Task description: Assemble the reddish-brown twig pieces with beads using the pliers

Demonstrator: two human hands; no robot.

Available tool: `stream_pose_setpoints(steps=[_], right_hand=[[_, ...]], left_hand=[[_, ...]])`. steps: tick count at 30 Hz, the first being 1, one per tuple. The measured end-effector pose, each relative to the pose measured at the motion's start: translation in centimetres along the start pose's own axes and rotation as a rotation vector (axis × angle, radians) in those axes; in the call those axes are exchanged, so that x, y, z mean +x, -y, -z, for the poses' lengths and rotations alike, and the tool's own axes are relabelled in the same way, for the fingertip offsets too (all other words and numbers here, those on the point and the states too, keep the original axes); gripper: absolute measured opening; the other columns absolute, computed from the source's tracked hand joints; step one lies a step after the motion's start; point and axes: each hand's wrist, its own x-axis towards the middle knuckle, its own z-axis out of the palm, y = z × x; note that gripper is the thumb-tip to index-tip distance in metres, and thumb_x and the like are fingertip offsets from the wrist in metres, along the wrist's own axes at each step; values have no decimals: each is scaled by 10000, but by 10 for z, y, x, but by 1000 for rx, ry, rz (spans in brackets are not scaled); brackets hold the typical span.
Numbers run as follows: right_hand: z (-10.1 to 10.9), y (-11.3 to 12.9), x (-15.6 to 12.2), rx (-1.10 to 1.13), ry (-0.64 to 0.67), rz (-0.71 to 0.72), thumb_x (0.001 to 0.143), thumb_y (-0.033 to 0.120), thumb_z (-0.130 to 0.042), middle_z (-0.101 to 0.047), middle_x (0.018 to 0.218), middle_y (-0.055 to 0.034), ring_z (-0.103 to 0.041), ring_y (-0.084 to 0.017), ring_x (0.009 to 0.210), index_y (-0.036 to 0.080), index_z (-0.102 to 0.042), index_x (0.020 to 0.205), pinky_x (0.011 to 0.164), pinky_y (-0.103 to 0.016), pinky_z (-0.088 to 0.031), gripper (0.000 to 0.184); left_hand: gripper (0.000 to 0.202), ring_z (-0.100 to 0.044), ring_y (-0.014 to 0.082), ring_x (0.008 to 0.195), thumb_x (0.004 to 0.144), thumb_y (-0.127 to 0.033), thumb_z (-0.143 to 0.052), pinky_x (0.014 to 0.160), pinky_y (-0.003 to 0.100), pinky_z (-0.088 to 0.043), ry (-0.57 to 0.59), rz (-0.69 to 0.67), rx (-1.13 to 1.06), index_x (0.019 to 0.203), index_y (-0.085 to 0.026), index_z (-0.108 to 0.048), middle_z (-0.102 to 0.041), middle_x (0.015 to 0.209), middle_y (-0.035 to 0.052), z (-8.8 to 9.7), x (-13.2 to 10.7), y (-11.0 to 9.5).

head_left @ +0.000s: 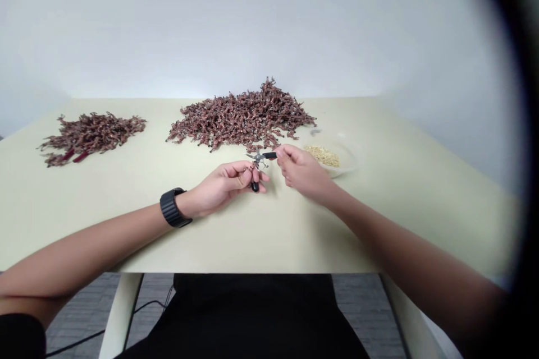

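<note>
Hand work at a pale table point(404, 219), shown left to right. Near the far left corner: a smaller heap point(90, 136) of reddish-brown sprigs, with two red pieces point(73, 156) at its near side. Centre left: the left hand point(223, 182), a black link watch point(173, 207) on its wrist, fingers curled closed around the lower black handle of small metal snips point(259, 157). A tiny reddish bit point(254, 167) sits at the snips; whether it is held there cannot be told at this size. Centre, along the far edge: a larger heap point(242, 118) of the same sprigs, its near fringe just beyond the snips. Centre right: the right hand point(302, 173), thumb and fingers pinching the upper handle. Beyond it, a clear bowl point(351, 160) holds a shallow patch of pale grains point(322, 155), covering only part of its floor. Most of the sprigs lie in the two heaps
</note>
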Motion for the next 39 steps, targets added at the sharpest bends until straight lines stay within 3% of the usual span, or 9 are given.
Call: stream_pose_setpoints(steps=[4, 7, 9, 18, 23, 26, 30, 35, 39], right_hand=[[-4, 9, -10, -174, 77, 90, 959, 589, -555, -550, 942, -21, -484, -135, 678, 280, -540, 1314, 619, -294, -454, 472], [-5, 12, -15, -325, 145, 150, 803, 579, -762, -541, 1155, -81, -550, -185, 839, 296, -406, 1481, 788, -383, -514, 817], [-6, 11, -17, -395, 125, 193, 730, 577, -822, -501, 1265, -121, -566, -238, 970, 290, -377, 1501, 871, -434, -515, 936], [-19, 5, -18, -532, 28, 319, 775, 614, -763, -408, 1400, -134, -543, -317, 1237, 298, -380, 1474, 1083, -488, -439, 858], [-26, 1, -19, -548, 26, 263, 770, 659, -739, -407, 1407, -154, -462, -354, 1328, 284, -302, 1521, 1077, -517, -436, 947], [-29, -1, -19, -563, 23, 264, 791, 599, -733, -420, 1396, -159, -427, -358, 1354, 271, -321, 1507, 1090, -519, -422, 889], [-25, -1, -16, -512, 111, 285, 864, 492, -687, -455, 1368, -144, -500, -317, 1293, 278, -365, 1486, 1068, -477, -447, 733], [-12, 2, -12, -509, 245, 308, 887, 585, -667, -509, 1369, -156, -511, -328, 1278, 241, -370, 1520, 1084, -507, -424, 779], [-9, 4, -13, -496, 290, 310, 958, 516, -594, -544, 1306, -139, -549, -290, 1190, 243, -394, 1504, 1042, -472, -455, 643]], left_hand=[[178, -689, 187, 973, 971, -312, -659, 979, 336, -498, -57, -27, -21, 916, -143, -668, -714, 1105, 112, -5, -1, 4], [166, -680, 192, 995, 962, -307, -671, 932, 318, -518, -106, -30, -24, 920, -147, -673, -716, 1101, 109, -6, -2, 5], [167, -679, 211, 1033, 955, -311, -679, 916, 327, -532, -109, -27, -33, 926, -147, -676, -712, 1133, 119, -6, -2, 6], [231, -705, 247, 1038, 928, -374, -712, 896, 356, -562, -187, -49, 28, 913, -145, -689, -728, 1120, 130, -11, -5, 8], [191, -705, 246, 1028, 918, -340, -726, 911, 372, -561, -191, -80, 60, 938, -150, -715, -729, 1132, 125, -11, -7, 13], [195, -700, 250, 1029, 910, -343, -733, 927, 383, -556, -201, -77, 73, 933, -150, -720, -731, 1129, 126, -13, -7, 14], [220, -689, 254, 1036, 910, -363, -727, 973, 389, -527, -221, -68, 165, 938, -145, -731, -738, 1106, 132, -15, -7, 12], [231, -679, 231, 998, 912, -384, -721, 953, 368, -524, -204, -35, 174, 911, -154, -716, -735, 1044, 106, -13, -7, 9], [214, -653, 182, 906, 923, -353, -712, 912, 334, -532, -176, -15, 105, 869, -147, -703, -700, 949, 75, -10, -6, 9]])
